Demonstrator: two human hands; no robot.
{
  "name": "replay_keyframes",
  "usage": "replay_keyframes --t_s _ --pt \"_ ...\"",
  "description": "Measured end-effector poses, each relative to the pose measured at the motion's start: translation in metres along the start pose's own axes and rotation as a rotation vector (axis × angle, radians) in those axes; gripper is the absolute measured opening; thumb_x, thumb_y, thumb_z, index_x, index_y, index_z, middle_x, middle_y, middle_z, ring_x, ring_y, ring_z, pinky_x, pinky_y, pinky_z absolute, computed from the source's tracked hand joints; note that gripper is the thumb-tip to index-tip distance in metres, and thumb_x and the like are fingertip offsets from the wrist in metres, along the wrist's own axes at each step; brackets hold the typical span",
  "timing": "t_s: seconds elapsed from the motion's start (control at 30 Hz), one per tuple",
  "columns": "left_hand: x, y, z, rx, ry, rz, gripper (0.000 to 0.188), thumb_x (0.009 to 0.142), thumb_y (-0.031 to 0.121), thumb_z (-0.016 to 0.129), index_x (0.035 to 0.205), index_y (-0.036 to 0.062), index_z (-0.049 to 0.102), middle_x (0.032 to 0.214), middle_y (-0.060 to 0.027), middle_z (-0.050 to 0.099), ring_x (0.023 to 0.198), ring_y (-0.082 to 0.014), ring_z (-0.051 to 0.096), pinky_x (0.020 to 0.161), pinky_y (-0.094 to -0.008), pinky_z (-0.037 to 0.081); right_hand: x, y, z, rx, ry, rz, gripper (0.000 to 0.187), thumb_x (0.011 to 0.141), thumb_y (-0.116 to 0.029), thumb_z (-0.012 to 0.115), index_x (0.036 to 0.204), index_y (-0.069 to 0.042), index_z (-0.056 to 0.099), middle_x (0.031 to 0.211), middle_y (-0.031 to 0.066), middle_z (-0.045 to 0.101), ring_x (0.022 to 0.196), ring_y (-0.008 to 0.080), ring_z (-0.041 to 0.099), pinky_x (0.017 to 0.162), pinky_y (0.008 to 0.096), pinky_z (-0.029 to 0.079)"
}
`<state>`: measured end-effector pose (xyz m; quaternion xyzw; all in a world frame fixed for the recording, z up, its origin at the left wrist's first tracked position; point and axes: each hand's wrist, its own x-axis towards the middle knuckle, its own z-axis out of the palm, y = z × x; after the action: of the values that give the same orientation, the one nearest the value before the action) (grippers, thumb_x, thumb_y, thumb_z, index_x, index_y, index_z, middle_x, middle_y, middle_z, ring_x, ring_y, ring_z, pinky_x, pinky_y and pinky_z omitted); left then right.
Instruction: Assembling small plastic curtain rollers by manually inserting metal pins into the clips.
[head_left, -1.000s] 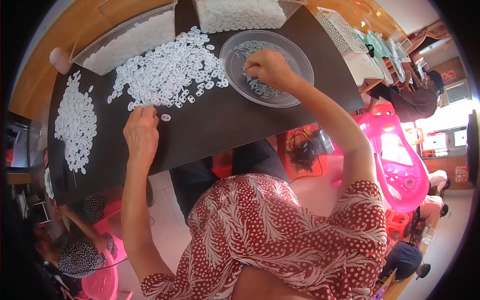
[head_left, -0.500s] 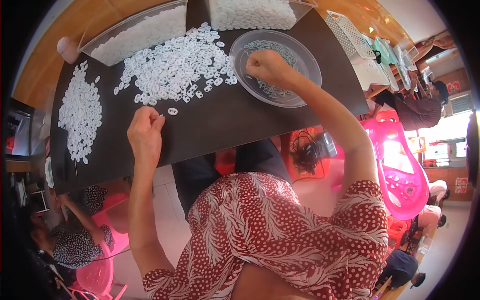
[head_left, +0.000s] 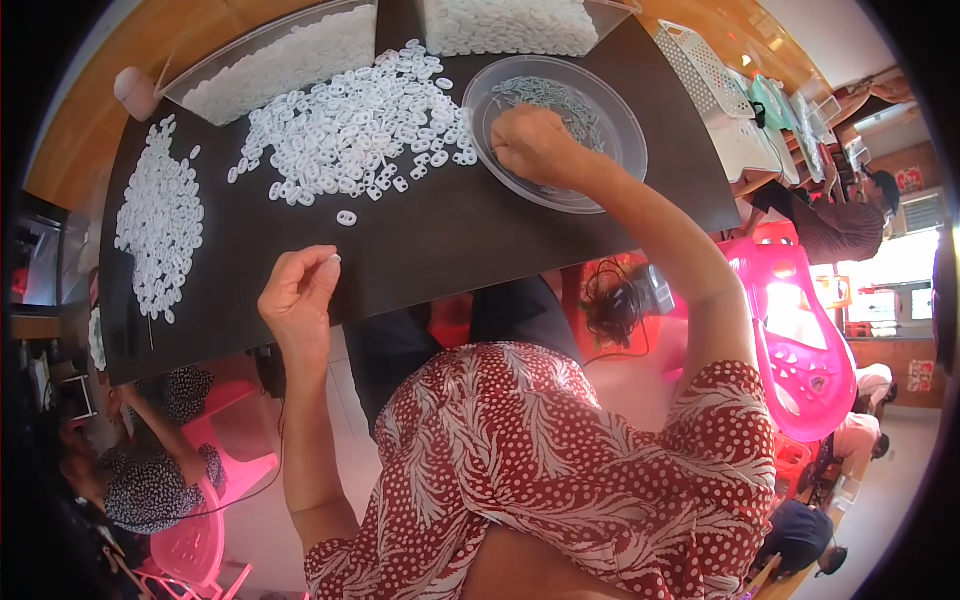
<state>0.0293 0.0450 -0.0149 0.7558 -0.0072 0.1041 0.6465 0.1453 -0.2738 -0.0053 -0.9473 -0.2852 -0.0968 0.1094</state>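
Note:
My left hand (head_left: 302, 300) is raised by the table's near edge, thumb and forefinger pinched together. A small whitish bit shows at its fingertips, but I cannot make out what it is. One loose white oval plastic piece with two holes (head_left: 346, 218) lies just beyond that hand. My right hand (head_left: 540, 146) is closed over a round clear plastic dish (head_left: 630, 150). Small grey screw-like pins (head_left: 545, 92) fill part of the dish; whatever the right fingers hold is hidden. A big heap of white oval pieces (head_left: 345, 135) spreads left of the dish.
A narrower heap of white pieces (head_left: 158, 230) lies at the table's left. Two clear bins, one left (head_left: 290, 65) and one right (head_left: 510, 25), stand full at the back. Right of the table are a white perforated basket (head_left: 705, 70) and a pink chair (head_left: 800, 350). Other people sit nearby.
My left hand has drawn back toward me and slightly right, away from the loose piece, still pinched. The right hand has stayed over the dish, shifting only slightly.

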Motion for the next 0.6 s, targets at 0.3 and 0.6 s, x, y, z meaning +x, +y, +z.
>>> replay_keyframes --t_s 0.3,0.6 --pt "-0.011 0.012 0.014 -0.205 0.006 -0.149 0.009 0.083 0.004 0.065 0.091 0.0006 0.067 0.077 -0.0008 0.062 0.063 -0.0054 0.053 0.054 -0.0179 0.040 -0.004 -0.046 -0.039 0.576 -0.009 0.250 0.013 0.077 -0.011 0.065 0.081 0.001 0.062 0.073 0.0037 0.061 0.071 0.0084 0.056 0.064 0.0257 0.046" --pt "0.004 0.023 0.046 -0.188 -0.038 -0.105 0.014 0.083 0.006 0.066 0.096 0.0008 0.067 0.076 0.0006 0.061 0.061 -0.0033 0.051 0.053 -0.0165 0.039 0.020 -0.126 -0.024 1.197 -0.306 0.347 0.017 0.079 -0.016 0.065 0.085 0.001 0.066 0.077 0.0036 0.065 0.068 0.0077 0.056 0.061 0.0212 0.045"
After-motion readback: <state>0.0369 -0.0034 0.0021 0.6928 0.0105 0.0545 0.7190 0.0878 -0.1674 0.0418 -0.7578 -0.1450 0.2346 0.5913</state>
